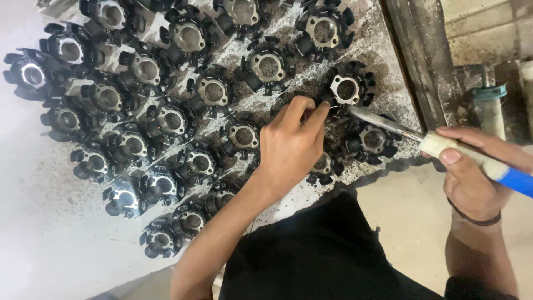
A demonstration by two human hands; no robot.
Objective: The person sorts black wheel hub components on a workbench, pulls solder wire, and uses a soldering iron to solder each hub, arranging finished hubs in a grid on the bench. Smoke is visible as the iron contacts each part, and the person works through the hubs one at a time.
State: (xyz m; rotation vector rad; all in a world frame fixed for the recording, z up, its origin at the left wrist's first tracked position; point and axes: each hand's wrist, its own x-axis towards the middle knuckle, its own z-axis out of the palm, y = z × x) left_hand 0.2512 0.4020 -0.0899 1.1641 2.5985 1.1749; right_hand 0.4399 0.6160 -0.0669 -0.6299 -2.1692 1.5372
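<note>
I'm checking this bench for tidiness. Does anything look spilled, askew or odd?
Dark gritty debris is scattered across the white work surface among the black round parts, thickest near the left hand. The parts lie in loose, uneven rows.

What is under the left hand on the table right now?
The left hand covers part of a black toothed ring part with a metal centre; only its right edge shows. The fingertips touch the next part. Whatever lies under the palm is hidden.

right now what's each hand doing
Left hand: fingertips pinching the edge of a black round part.
Right hand: closed around a tool handle, metal tip toward that part.
</note>
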